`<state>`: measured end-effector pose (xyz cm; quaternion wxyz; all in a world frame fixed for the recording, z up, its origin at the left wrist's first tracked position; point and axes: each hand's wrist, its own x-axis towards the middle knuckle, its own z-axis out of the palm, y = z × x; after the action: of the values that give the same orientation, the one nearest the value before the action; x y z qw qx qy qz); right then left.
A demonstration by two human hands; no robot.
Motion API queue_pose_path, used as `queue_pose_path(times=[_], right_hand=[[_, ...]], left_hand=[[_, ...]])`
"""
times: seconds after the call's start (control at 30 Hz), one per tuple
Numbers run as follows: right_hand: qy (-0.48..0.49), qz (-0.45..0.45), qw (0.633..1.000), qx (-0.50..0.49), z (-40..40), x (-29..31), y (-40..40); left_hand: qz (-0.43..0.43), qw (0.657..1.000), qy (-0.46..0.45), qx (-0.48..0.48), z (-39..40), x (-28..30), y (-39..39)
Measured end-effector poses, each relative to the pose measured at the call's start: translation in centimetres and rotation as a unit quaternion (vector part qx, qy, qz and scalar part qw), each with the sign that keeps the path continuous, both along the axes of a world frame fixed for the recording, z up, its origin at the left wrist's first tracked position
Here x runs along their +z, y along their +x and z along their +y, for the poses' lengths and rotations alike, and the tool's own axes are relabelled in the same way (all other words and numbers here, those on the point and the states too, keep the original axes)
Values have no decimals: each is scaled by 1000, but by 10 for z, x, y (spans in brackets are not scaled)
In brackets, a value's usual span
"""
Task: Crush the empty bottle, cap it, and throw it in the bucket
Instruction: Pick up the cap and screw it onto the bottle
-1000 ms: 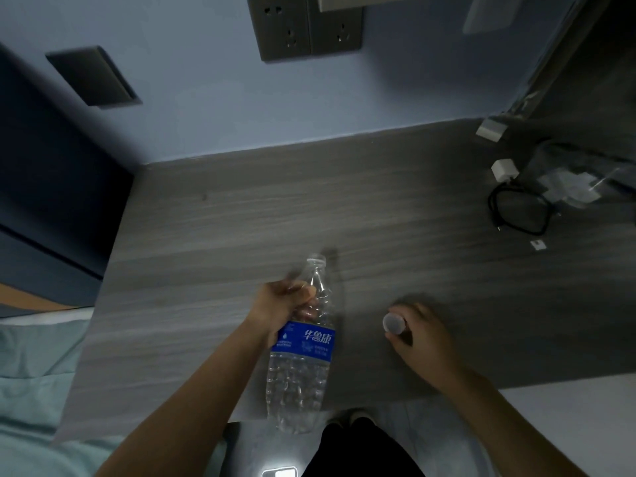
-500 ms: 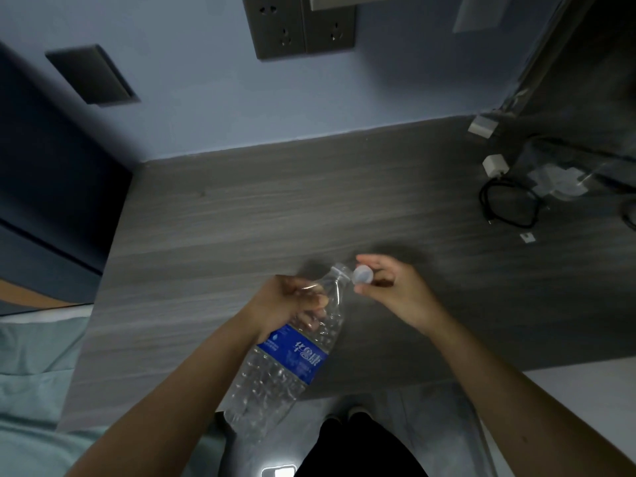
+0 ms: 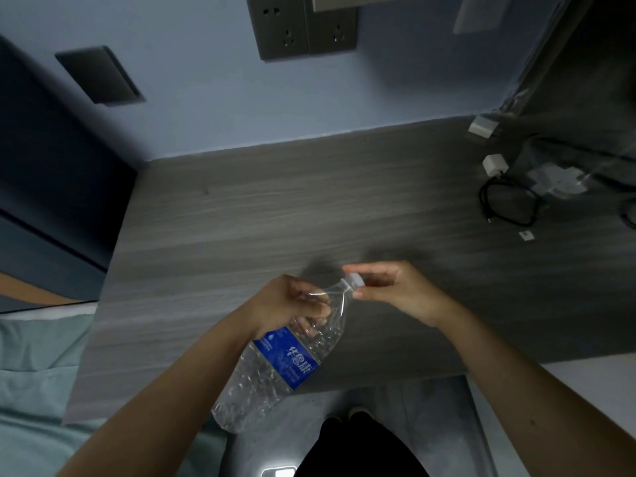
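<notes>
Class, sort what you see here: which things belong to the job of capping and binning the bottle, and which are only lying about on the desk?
Part of the job:
- bottle, gripped by the left hand
- cap, held at the bottle's mouth by the right hand

Lying about:
- black cable
- white charger
- wall sockets

No bucket is in view.

Bottle [image 3: 275, 366] shoulder hidden under left hand [image 3: 289, 304] fingers [image 3: 318, 309], cable [image 3: 506, 204] clutter at right edge indistinct
</notes>
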<state>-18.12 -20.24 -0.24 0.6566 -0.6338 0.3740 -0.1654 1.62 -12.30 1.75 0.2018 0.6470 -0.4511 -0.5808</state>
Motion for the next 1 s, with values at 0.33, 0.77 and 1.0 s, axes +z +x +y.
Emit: queue_pose_path(times=[0.33,0.77,1.0], right_hand=[[29,-19,999,21,5,5,-3],[34,-6,999,-32,6,-6,1],[-10,18,998,-62,5,-5,9]], left_hand=[[-15,1000,3,-7,1,3,-2],[-23,1000,-11,13,3,4,-9],[-22,999,-25,19,4,5,-11]])
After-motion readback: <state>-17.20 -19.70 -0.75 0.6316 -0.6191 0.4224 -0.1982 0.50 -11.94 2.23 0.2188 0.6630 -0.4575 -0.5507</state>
